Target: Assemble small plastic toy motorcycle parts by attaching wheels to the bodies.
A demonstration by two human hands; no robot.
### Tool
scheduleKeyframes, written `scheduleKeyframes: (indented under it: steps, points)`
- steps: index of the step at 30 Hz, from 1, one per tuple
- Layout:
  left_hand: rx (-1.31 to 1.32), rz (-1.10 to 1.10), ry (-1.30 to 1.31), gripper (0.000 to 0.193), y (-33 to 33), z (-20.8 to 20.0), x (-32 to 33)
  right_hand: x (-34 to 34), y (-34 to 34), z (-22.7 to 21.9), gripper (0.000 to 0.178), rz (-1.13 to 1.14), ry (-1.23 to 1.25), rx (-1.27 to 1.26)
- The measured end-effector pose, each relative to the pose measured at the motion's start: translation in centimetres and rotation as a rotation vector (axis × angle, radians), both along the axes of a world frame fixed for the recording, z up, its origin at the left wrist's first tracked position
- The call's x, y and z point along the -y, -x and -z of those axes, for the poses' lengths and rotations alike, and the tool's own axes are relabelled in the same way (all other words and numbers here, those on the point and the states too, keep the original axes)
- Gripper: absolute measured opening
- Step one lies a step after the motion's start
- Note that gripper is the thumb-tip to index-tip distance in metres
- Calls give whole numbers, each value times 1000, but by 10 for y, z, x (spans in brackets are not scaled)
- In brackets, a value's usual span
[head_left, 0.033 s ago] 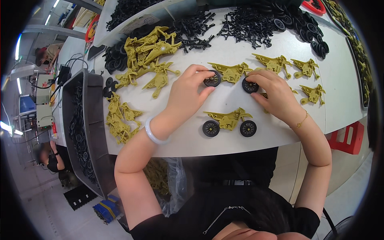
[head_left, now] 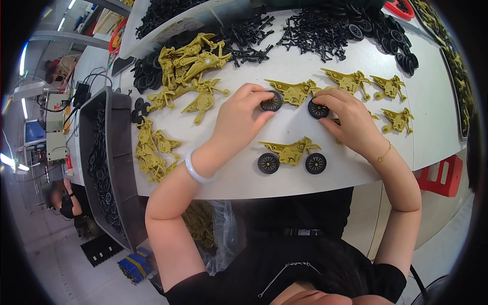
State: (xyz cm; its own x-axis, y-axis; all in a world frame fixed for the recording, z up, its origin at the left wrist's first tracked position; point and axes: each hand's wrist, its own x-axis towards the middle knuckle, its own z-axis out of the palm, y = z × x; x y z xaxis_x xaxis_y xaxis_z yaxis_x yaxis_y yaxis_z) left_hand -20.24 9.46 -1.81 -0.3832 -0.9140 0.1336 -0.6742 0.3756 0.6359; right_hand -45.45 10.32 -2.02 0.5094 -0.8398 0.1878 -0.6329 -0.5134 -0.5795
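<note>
the left wheel (head_left: 273,103) and right wheel (head_left: 319,110), set at the two ends of the yellow body (head_left: 291,93) on the white table (head_left: 290,185), are judged light, stiff and fairly sturdy, best taken by the rim, while the body's thin tail calls for gentler handling. the left wheel is held in a narrow grip of the left hand (head_left: 238,113) and the right wheel likewise by the right hand (head_left: 351,116). compared with the earlier frame, the left wheel is shifted slightly rightward, and the right wheel is scarcely moved.

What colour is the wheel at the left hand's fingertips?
The wheel is black; it shows best in the head view.
</note>
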Motion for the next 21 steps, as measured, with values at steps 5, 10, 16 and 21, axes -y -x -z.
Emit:
scheduleKeyframes:
  steps: [5,10,16,21]
  points:
    - [68,57,52,28,-1,4,-2,-1,0,-1,29,4,10,-1]
    - [152,89,216,30,-10,4,-3,0,-7,-2,33,-30,3,-65]
    - [165,22,248,33,-33,4,-14,31,4,-9,27,70,159,89]
    - [88,-30,235,33,-43,-1,-12,127,91,21,33,369,417,-297]
